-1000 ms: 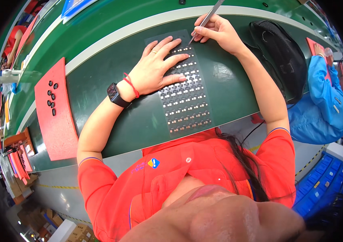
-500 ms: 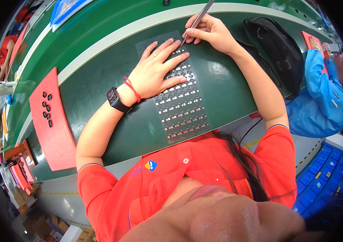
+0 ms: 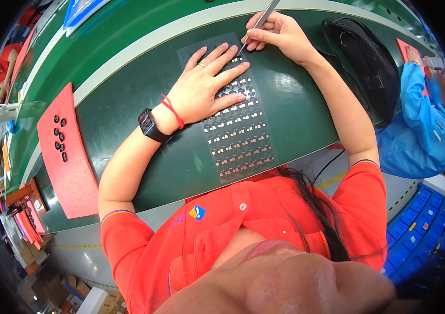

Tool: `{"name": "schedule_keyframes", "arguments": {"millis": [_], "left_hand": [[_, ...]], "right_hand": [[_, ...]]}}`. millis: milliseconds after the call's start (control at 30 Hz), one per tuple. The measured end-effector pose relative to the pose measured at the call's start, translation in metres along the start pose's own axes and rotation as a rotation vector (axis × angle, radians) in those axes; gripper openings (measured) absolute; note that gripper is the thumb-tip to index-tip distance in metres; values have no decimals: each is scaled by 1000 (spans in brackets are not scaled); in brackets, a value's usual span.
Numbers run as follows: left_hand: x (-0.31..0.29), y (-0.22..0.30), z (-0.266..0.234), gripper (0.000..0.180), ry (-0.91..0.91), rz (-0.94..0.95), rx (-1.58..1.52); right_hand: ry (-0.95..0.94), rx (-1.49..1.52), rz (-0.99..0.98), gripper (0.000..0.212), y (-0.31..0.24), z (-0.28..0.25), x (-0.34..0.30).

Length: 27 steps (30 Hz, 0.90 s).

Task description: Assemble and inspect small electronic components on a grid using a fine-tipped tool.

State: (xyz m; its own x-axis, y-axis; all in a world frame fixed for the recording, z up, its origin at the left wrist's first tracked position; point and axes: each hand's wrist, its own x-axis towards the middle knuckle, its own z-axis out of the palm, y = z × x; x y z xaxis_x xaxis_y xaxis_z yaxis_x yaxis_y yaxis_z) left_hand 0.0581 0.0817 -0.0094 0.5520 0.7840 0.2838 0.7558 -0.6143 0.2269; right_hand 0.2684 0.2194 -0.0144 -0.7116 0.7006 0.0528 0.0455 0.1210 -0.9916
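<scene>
On the green worktop lies a clear sheet (image 3: 241,144) with rows of small black-and-white parts. My left hand (image 3: 199,89) rests flat over its upper part, fingers spread, covering some of the rows. A red cord and a black watch (image 3: 152,125) are on that wrist. In my right hand (image 3: 277,39), pinched between thumb and fingers, is a pair of slim metal tweezers (image 3: 262,20). Their tips point down at the sheet's top rows, close to my left fingertips. Whether the tips grip a part is too small to tell.
A pink foam mat (image 3: 68,183) on the left carries several small round black pieces (image 3: 56,132). A black mesh bag (image 3: 361,70) lies to the right. Beyond it sits a person in a blue jacket (image 3: 416,125). Blue bins (image 3: 421,230) stand at lower right.
The whole view has shifted slightly. My left hand stays spread on the sheet, and my right hand keeps the tweezers at the top rows with little visible movement.
</scene>
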Motion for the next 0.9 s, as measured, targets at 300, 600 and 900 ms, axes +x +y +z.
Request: {"name": "schedule_keyframes", "arguments": {"millis": [300, 600, 900], "left_hand": [[0, 1, 0, 55, 3, 0, 2], [-1, 0, 1, 55, 1, 9, 34], [12, -17, -12, 45, 167, 50, -182]], "right_hand": [[-16, 4, -6, 23, -2, 0, -1], [-10, -14, 16, 20, -1, -1, 1], [97, 252, -7, 25, -6, -6, 4]]}}
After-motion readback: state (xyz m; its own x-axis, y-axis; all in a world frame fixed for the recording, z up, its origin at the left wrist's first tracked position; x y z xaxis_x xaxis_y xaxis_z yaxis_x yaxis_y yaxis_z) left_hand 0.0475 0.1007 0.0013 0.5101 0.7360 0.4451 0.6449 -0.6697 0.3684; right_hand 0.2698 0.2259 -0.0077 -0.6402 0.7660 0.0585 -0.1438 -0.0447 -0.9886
